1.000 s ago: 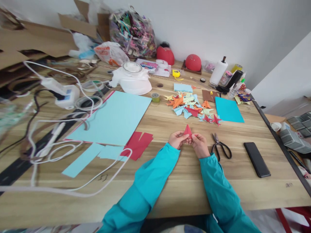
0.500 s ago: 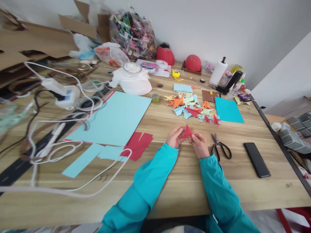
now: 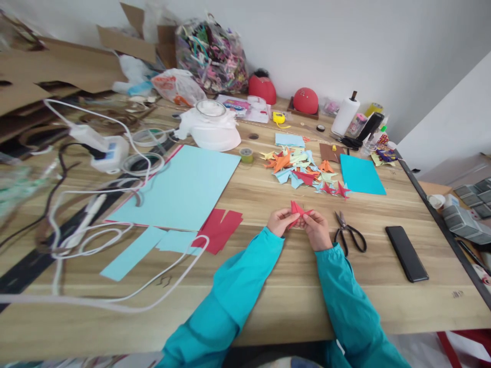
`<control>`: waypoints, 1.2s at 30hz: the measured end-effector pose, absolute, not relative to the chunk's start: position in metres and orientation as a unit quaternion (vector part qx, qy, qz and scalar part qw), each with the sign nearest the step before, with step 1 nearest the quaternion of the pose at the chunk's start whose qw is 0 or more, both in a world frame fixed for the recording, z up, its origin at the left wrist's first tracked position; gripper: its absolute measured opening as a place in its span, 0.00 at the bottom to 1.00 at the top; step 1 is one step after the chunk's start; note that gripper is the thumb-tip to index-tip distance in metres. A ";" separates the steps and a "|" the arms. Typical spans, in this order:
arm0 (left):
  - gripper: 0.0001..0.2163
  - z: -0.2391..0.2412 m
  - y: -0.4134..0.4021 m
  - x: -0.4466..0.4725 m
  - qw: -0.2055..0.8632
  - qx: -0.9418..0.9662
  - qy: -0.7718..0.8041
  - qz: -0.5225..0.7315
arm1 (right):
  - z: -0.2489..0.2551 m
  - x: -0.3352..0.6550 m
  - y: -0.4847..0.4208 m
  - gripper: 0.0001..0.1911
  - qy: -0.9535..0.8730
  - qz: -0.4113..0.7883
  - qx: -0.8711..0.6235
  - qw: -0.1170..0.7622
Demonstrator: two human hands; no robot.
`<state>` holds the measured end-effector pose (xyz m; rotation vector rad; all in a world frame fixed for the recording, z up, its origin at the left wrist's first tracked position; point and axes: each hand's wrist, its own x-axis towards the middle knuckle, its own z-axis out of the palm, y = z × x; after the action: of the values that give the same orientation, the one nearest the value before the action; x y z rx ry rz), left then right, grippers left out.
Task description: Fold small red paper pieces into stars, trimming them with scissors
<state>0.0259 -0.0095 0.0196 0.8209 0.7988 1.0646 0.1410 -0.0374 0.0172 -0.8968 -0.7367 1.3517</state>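
Note:
Between my two hands is a small folded red paper piece (image 3: pixel 297 208), its points standing up above the fingers. My left hand (image 3: pixel 281 222) pinches its left side, thumb on the near face. The right edge is pinched by my right hand (image 3: pixel 316 228). Just beyond lies a pile of folded paper figures (image 3: pixel 293 166) in orange, blue, yellow, green and red. Black-handled scissors (image 3: pixel 348 234) rest to the right of my right hand, blades pointing away. Red paper strips (image 3: pixel 221 231) lie left of my left hand.
Light blue sheets (image 3: pixel 184 186) and blue strips (image 3: pixel 132 254) lie on the left, near a looped white cable (image 3: pixel 169 283). A black phone (image 3: pixel 406 254) lies at the right. A bright blue sheet (image 3: pixel 362 174) is behind the scissors. Tape rolls and bags stand further back.
The red paper has turned in my hands, its upright point now leaning left. My left thumb has come across its near face. The view has shifted slightly.

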 end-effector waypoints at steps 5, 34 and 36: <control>0.13 0.020 -0.008 0.024 0.680 0.387 0.388 0.487 | 0.017 0.142 -0.037 0.06 -0.315 0.589 -0.396 0.629; 0.17 0.019 -0.011 0.032 0.634 0.398 0.392 0.534 | 0.009 0.146 -0.036 0.07 -0.347 0.508 -0.427 0.662; 0.17 0.015 -0.010 0.032 0.624 0.400 0.403 0.537 | 0.007 0.146 -0.036 0.07 -0.371 0.490 -0.449 0.649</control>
<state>0.0324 -0.0096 0.0146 0.9190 0.9254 1.2327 0.1463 -0.0360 0.0070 -1.0217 -0.8422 1.1132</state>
